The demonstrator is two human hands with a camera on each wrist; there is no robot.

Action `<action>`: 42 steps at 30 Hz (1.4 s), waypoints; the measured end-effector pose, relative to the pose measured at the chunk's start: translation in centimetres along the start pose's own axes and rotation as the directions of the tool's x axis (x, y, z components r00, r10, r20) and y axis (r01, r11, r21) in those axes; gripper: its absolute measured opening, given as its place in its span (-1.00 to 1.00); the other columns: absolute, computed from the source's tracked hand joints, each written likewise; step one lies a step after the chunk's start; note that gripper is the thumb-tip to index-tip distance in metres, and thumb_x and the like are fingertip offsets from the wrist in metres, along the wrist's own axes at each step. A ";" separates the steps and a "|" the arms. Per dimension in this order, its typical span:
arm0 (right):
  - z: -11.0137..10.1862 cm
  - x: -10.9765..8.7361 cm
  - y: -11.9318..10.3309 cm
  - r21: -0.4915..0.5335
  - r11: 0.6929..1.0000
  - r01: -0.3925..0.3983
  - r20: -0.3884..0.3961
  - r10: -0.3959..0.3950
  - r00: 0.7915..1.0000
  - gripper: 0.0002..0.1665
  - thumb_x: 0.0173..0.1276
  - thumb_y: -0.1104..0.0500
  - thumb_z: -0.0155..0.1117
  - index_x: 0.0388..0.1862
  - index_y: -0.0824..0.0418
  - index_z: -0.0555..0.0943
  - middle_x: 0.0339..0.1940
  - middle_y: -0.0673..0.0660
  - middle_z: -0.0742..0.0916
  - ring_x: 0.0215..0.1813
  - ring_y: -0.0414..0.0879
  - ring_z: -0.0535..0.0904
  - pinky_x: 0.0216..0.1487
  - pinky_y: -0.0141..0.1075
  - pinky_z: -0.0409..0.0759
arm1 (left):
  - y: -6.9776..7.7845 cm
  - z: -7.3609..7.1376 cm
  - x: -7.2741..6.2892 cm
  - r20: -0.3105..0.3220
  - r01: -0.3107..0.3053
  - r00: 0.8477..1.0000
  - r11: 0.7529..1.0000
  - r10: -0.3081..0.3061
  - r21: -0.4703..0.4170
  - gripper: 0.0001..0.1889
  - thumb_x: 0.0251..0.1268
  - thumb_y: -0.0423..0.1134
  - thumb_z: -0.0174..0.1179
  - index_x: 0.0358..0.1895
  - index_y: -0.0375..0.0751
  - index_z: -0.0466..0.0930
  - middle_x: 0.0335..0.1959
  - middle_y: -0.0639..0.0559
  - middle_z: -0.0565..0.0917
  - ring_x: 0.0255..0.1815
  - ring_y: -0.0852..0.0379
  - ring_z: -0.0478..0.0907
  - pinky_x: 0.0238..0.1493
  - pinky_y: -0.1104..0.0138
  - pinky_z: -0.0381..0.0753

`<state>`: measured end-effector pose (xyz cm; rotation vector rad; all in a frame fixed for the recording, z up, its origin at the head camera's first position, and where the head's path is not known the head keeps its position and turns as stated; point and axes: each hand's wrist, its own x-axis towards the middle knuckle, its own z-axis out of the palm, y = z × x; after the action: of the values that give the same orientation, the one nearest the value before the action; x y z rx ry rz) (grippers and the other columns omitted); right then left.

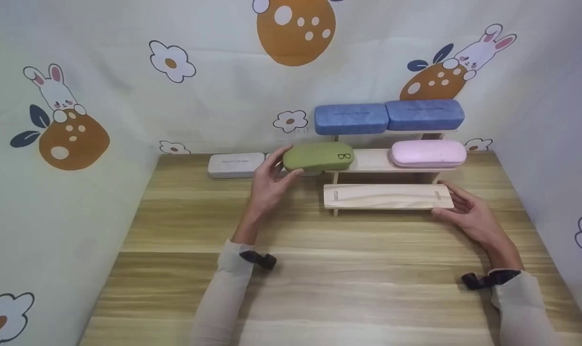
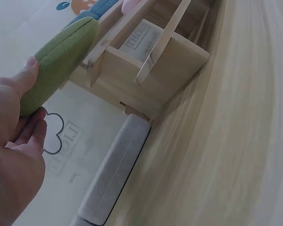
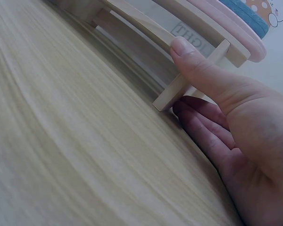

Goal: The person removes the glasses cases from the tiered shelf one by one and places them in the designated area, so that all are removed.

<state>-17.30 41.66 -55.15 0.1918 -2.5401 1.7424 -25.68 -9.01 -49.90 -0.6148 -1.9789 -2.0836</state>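
A green glasses case with a small spectacles print is held by its left end in my left hand, thumb in front and fingers behind. It overlaps the left end of the middle tier of a three-tier wooden display rack. In the left wrist view the green glasses case is raised above the tabletop. My right hand grips the right end of the rack's lowest tier, its thumb at the front edge. On the middle tier, to the right, sits a pink glasses case.
Two blue glasses cases stand side by side on the top tier. Grey-white glasses cases lie on the wood-grain table left of the rack, one partly hidden behind my left hand. A printed cloth hangs behind the table.
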 end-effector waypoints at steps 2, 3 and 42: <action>0.0 0.0 0.0 -0.003 1.000 -0.005 -0.002 0.005 1.000 -0.02 0.36 0.37 0.57 0.69 0.26 0.34 0.50 0.11 0.68 0.27 -0.47 0.68 0.30 -0.60 0.65 | -0.1 -0.5 -0.2 -0.001 0.009 1.000 1.000 -0.009 -0.006 -0.27 0.30 -0.36 0.54 0.52 -0.32 0.49 0.56 -0.31 0.48 0.58 -0.09 0.51 0.66 0.20 0.48; -0.1 0.0 0.0 -0.008 1.000 -0.005 0.003 0.005 1.000 -0.02 0.37 0.36 0.56 0.70 0.26 0.33 0.51 0.15 0.66 0.28 -0.47 0.67 0.30 -0.60 0.65 | -0.1 -0.8 -0.3 -0.002 0.013 1.000 1.000 -0.013 -0.007 -0.28 0.30 -0.35 0.54 0.52 -0.31 0.49 0.56 -0.30 0.48 0.58 -0.08 0.51 0.67 0.19 0.48; -0.1 0.0 -0.2 -0.036 0.999 -0.012 0.009 0.013 1.000 -0.02 0.39 0.30 0.57 0.71 0.23 0.32 0.51 0.33 0.63 0.25 -0.50 0.67 0.27 -0.62 0.64 | -1.8 -5.9 -2.7 -0.056 0.091 0.994 0.995 -0.089 0.031 -0.30 0.32 -0.37 0.52 0.52 -0.30 0.51 0.58 -0.31 0.49 0.63 0.01 0.45 0.71 0.22 0.40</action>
<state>-17.24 41.65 -54.96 0.1826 -2.5823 1.7026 -25.00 -15.03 -52.81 -0.4661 -2.0425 -2.0901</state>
